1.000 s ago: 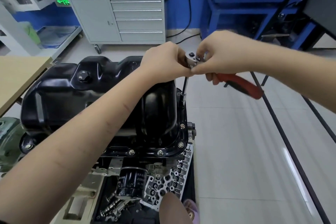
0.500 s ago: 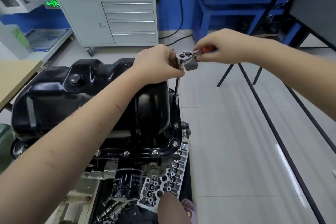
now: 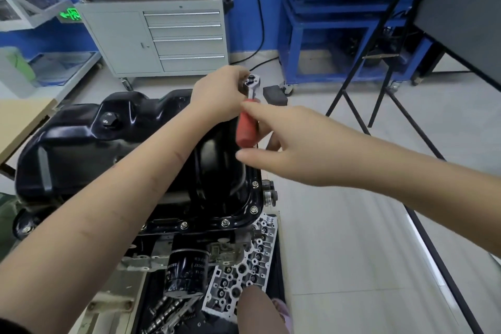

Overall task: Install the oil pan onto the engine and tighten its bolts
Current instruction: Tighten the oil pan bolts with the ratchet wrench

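Oil pan (image 3: 122, 149), glossy black and deeply contoured, sits on the engine (image 3: 189, 249) at centre left, silver bolts (image 3: 253, 209) along its near-right flange. Above its far right edge, the left hand (image 3: 217, 95) curls around the ratchet (image 3: 248, 116) head. The right hand (image 3: 292, 144), fingers extended, touches the ratchet's red handle without wrapping it.

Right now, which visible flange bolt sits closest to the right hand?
The upper bolt on the oil pan flange's right edge; the others lie lower, farther from the right hand.

Two hands (image 3: 219, 95) (image 3: 292, 144), one ratchet (image 3: 248, 114), one oil pan (image 3: 108, 149), four cabinet drawers (image 3: 187, 38).
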Action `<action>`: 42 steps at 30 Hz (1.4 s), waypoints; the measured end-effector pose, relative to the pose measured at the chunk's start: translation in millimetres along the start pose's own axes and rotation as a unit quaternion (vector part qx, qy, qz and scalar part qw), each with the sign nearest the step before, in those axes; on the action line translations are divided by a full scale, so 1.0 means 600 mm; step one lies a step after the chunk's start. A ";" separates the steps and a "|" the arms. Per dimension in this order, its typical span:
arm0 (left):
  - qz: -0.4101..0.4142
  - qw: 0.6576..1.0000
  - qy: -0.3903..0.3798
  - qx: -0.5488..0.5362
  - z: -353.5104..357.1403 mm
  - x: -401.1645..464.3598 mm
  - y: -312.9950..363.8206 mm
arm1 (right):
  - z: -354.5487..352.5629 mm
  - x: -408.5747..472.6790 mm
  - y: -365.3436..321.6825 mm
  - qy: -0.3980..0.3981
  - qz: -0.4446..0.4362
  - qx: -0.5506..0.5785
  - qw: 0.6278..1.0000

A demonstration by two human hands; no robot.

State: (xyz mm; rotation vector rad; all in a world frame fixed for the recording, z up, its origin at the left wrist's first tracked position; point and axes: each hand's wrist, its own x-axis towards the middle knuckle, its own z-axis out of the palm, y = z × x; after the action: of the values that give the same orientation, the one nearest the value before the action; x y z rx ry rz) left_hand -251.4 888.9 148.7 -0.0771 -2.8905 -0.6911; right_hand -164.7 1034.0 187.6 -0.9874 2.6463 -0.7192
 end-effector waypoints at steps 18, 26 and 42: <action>-0.001 0.997 -0.066 -0.040 -0.007 -0.004 -0.002 | -0.069 0.103 0.101 -0.020 0.069 -0.173 0.982; 0.007 0.999 -0.045 -0.004 0.000 -0.004 -0.006 | -0.039 0.115 0.070 -0.016 0.158 0.104 0.982; 0.027 0.998 -0.049 -0.005 -0.001 -0.001 -0.006 | -0.082 0.133 0.053 -0.021 0.023 -0.327 0.944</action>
State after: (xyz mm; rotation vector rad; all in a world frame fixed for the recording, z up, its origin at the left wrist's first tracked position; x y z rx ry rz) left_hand -250.9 885.7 147.3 -0.1959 -2.9657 -0.7102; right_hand -260.4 1019.8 209.9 -1.0532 2.9057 0.2277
